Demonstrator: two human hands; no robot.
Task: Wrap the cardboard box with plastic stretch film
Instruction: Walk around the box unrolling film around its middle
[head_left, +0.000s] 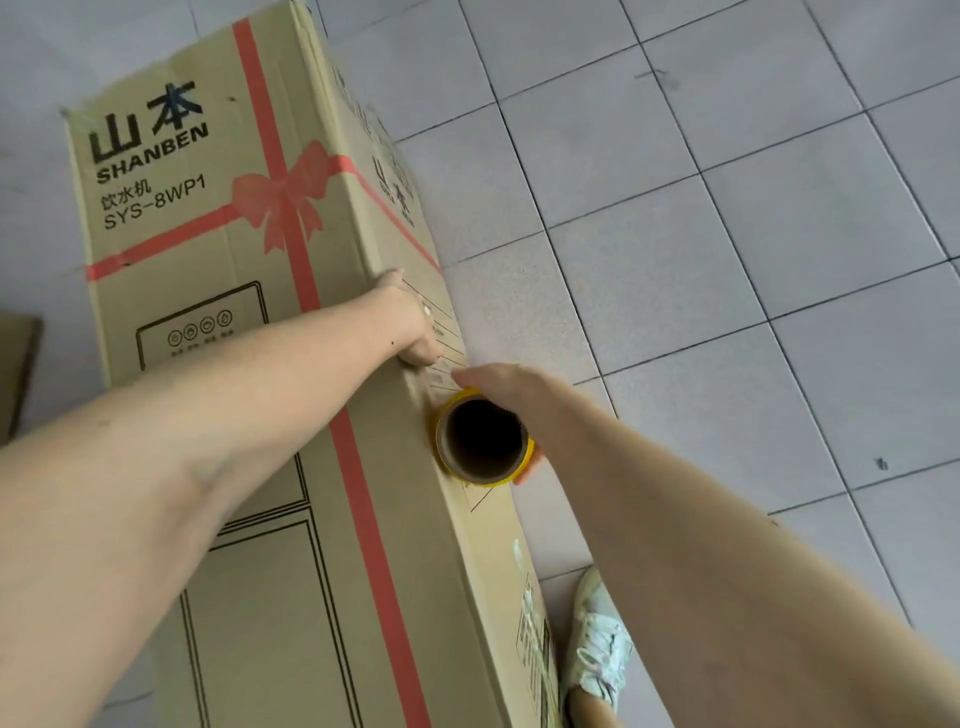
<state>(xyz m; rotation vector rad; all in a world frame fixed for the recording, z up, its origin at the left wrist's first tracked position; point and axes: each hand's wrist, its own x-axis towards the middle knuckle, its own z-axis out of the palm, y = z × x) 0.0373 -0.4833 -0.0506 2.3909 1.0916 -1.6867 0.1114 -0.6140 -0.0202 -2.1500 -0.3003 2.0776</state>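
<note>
Hands: left (410, 322) grips box (218, 332) edge, right (498, 384) holds film roll (483, 439) beside open floor (727, 260)

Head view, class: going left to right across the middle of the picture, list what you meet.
Dark cardboard piece at the left edge → printed cardboard box → left hand on the box's edge → stretch film roll, gripped by the right hand → grey tiled floor.
</note>
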